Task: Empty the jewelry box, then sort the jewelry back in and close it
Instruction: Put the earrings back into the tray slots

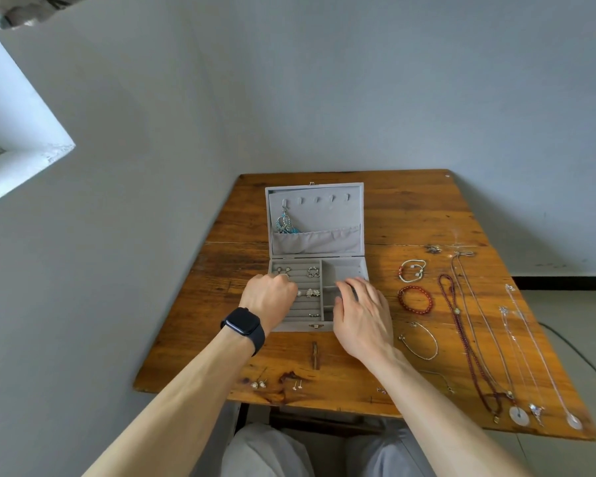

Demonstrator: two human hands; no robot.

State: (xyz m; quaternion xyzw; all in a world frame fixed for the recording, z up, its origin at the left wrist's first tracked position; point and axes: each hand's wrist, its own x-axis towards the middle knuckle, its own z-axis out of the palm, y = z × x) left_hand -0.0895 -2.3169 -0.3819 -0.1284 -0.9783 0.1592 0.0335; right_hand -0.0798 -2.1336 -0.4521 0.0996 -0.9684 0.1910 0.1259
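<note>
Left hand [269, 297] in jewelry box [324, 215]

Grey velvet-lined rectangular jewelry box [324, 215]: no lettering readable on lid, pocket or compartments.
Small brass clasp [315, 326] on the box's front wall: too small to show any mark.
Black square smartwatch [243, 321] on the left wrist: screen dark, no digits.
Worn brown wooden table [410, 208]: grain and stains only, no writing.

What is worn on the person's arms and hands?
Both forearms are bare, with no sleeves in view. The left wrist carries a black smartwatch with a rounded rectangular face and dark band. The right hand shows no ring or band.
</note>
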